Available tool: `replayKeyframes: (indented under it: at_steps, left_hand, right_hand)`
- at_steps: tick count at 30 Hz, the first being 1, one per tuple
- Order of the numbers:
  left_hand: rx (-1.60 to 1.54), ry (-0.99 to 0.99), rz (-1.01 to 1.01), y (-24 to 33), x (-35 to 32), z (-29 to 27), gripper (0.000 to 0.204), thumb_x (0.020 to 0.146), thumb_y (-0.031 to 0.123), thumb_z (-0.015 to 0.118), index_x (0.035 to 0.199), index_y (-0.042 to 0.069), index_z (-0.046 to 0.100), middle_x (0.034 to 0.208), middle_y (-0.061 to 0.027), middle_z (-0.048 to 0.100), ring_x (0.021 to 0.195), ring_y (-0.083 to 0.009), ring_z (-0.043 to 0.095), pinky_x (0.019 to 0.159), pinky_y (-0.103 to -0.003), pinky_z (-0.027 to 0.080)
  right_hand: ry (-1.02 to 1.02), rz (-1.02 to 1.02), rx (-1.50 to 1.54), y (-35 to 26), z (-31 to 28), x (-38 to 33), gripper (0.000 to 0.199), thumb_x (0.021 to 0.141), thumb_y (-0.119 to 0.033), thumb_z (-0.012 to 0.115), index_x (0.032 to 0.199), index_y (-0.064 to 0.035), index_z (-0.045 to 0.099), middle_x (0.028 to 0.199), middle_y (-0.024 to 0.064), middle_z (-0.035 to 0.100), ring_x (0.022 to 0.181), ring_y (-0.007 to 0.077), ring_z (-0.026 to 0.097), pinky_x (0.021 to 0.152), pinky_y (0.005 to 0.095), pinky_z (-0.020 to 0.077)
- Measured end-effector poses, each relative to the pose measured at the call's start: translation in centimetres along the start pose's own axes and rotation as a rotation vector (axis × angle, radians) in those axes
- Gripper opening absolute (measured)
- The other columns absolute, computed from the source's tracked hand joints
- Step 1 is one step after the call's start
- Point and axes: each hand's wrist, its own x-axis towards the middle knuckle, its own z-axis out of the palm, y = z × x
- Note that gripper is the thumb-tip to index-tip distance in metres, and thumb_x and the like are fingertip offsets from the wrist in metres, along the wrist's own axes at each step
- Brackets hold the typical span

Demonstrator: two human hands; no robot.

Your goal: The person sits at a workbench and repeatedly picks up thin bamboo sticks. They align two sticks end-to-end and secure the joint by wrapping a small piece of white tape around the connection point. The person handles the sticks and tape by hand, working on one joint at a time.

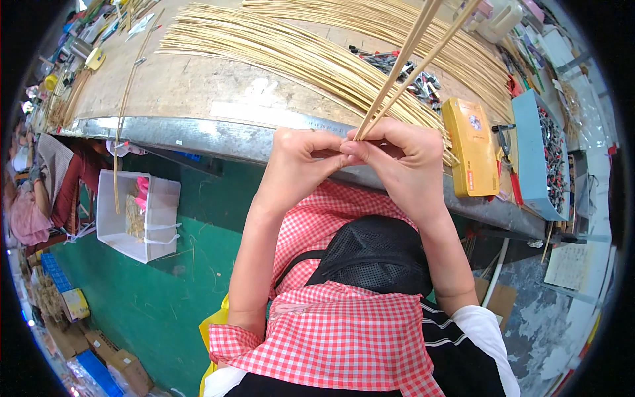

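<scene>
Workbench (pixel 198 92) strewn with bamboo strips (pixel 284 49), green floor (pixel 165 291) below

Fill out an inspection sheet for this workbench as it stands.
Surface: wooden bench with a metal front edge, worn and marked.
Job's things: two thin bamboo strips pinched at their lower ends, rising away over the bench.
Clutter: fanned bundles of strips, yellow tin, blue tray of small parts, dark clips.
Hands: left hand and right hand pressed together, both closed on the strips.
Cables: nothing seen.
Surroundings: green floor, white bin, cardboard boxes, another person at far left.
</scene>
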Motion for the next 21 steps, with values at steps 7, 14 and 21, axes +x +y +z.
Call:
replayKeyframes:
  at_steps: [7, 14, 21]
  left_hand:
    - [-0.17, 0.004, -0.082, -0.8, -0.2, 0.5, 0.008, 0.074, -0.004, 0.072, 0.082, -0.004, 0.071, 0.071, -0.005, 0.069, 0.067, -0.0073, 0.062, 0.062, -0.023, 0.052]
    - [0.07, -0.095, -0.083, -1.2, -1.8, -1.0, 0.011, 0.074, 0.003, 0.076, 0.083, -0.002, 0.072, 0.068, -0.006, 0.069, 0.062, -0.007, 0.061, 0.056, -0.023, 0.049]
    - [0.203, -0.18, -0.039, -1.3, -2.3, -1.1, 0.014, 0.073, 0.007, 0.078, 0.084, 0.0, 0.072, 0.068, -0.0111, 0.068, 0.061, -0.0095, 0.064, 0.056, -0.024, 0.051]
  right_hand:
    - [-0.022, 0.058, 0.036, 0.0, -0.2, 0.1, 0.007, 0.079, -0.002, 0.069, 0.084, 0.0028, 0.069, 0.071, 0.0074, 0.067, 0.059, 0.0096, 0.061, 0.053, 0.0226, 0.0485]
    - [0.066, 0.073, 0.301, -3.4, -2.5, 2.1, 0.011, 0.085, -0.002, 0.066, 0.092, 0.0048, 0.07, 0.081, 0.0092, 0.07, 0.065, 0.0092, 0.063, 0.058, 0.0212, 0.0532]
    - [0.014, -0.02, 0.26, -3.6, -4.3, 2.6, 0.009, 0.083, 0.0, 0.068, 0.09, 0.0049, 0.07, 0.079, 0.0102, 0.07, 0.063, 0.01, 0.063, 0.057, 0.0221, 0.0545]
